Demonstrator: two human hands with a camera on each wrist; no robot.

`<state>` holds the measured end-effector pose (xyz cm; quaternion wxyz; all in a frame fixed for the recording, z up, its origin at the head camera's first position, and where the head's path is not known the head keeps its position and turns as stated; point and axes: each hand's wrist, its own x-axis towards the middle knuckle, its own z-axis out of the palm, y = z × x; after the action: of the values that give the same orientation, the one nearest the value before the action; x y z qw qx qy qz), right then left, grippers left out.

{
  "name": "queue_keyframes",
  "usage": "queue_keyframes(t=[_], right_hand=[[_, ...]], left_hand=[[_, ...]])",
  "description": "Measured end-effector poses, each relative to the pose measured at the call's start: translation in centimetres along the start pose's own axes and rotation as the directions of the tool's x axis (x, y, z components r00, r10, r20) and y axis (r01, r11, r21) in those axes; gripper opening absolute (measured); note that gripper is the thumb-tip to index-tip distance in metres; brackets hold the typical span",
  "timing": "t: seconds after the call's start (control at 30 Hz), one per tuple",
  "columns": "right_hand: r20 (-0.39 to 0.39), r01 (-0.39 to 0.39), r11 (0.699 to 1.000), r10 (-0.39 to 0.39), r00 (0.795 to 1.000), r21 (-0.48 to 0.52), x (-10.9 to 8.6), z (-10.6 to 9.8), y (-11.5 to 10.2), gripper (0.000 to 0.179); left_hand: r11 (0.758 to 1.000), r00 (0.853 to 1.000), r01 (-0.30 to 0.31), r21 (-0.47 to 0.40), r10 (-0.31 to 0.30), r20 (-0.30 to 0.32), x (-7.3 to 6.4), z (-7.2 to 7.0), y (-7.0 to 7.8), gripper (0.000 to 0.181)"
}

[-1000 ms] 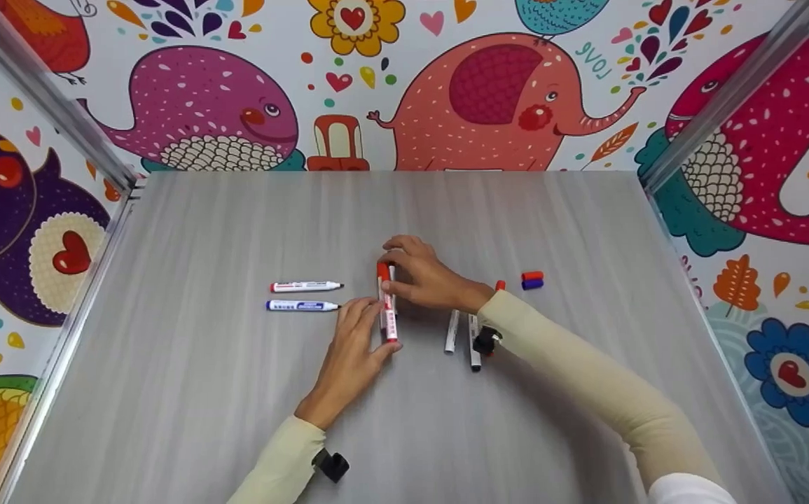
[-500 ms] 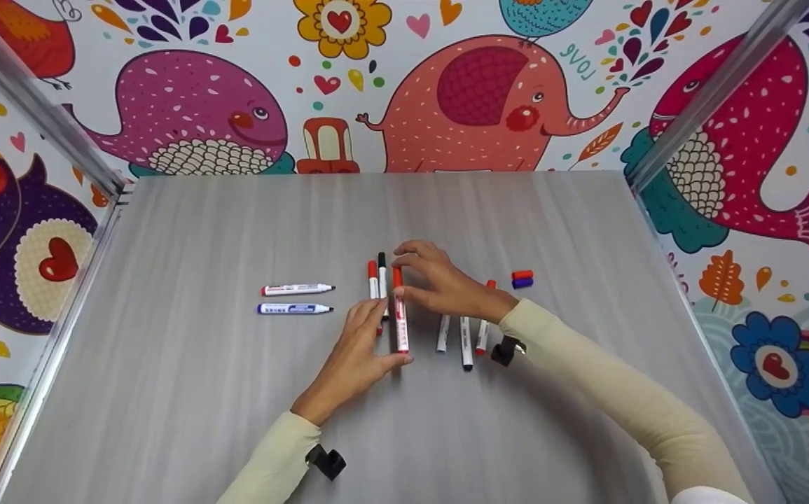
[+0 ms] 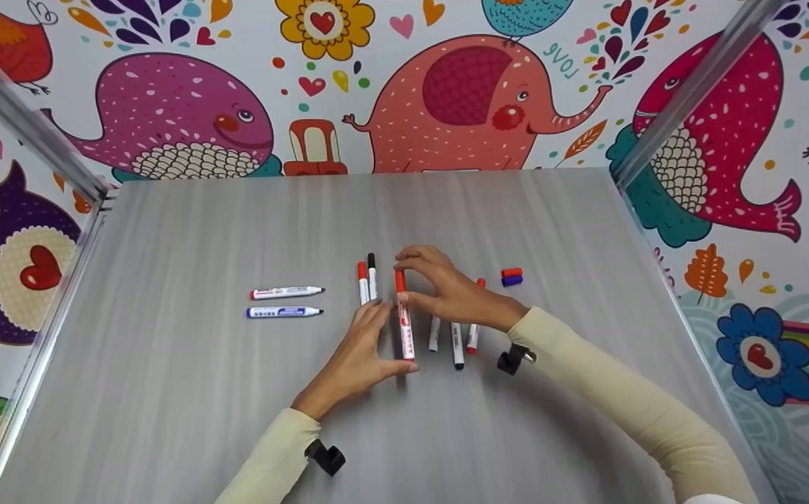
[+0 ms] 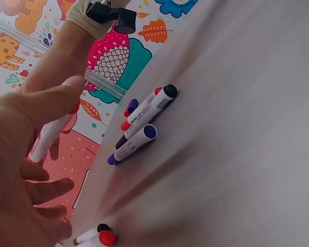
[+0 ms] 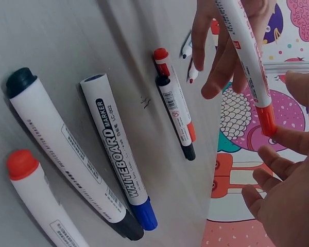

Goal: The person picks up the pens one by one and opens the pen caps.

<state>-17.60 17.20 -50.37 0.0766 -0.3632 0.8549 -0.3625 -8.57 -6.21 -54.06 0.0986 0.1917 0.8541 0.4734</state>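
Note:
A white whiteboard marker with a red cap [image 3: 404, 329] is held off the table between my two hands, one at each end. My left hand [image 3: 351, 357] presses its thumb to the marker's near end, the other fingers stretched out past its side. My right hand [image 3: 457, 290] touches the tip of the cap with its index finger. In the right wrist view a gap shows between my right thumb [image 5: 301, 77] and the marker. Beside my left fingertips lie a red-capped marker [image 3: 363, 280] and a black-capped marker [image 3: 372, 273], partly hidden.
Under my right hand lie a blue-capped marker [image 5: 113, 139], a black-capped marker [image 5: 67, 149] and another red-capped marker [image 5: 44, 200]. Uncapped red [image 3: 286, 292] and blue [image 3: 285, 312] markers lie at left. Loose red [image 3: 511, 271] and blue [image 3: 512, 281] caps sit at right.
Both hands have carried the red-capped marker right and a little nearer, away from the red- and black-capped pair, which now shows more. The head view has shifted slightly.

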Motion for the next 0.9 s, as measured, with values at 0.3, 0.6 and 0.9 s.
queue_keyframes(t=[0.3, 0.6, 0.9], right_hand=[[0.012, -0.005, 0.993, 0.003, 1.000, 0.120, -0.4, 0.0, -0.3, 0.048], [-0.045, -0.049, 0.961, 0.064, 0.997, 0.274, -0.4, 0.3, -0.5, 0.035], [-0.123, -0.035, 0.953, 0.075, 0.990, 0.300, -0.7, 0.8, -1.0, 0.035]], left_hand=[[0.993, 0.995, -0.079, -0.083, 0.084, 0.055, 0.3, 0.3, 0.2, 0.114], [0.982, 0.991, 0.012, -0.190, 0.014, 0.135, 0.2, 0.3, 0.7, 0.113], [0.927, 0.982, 0.046, -0.372, 0.026, 0.187, 0.1, -0.7, 0.5, 0.102]])
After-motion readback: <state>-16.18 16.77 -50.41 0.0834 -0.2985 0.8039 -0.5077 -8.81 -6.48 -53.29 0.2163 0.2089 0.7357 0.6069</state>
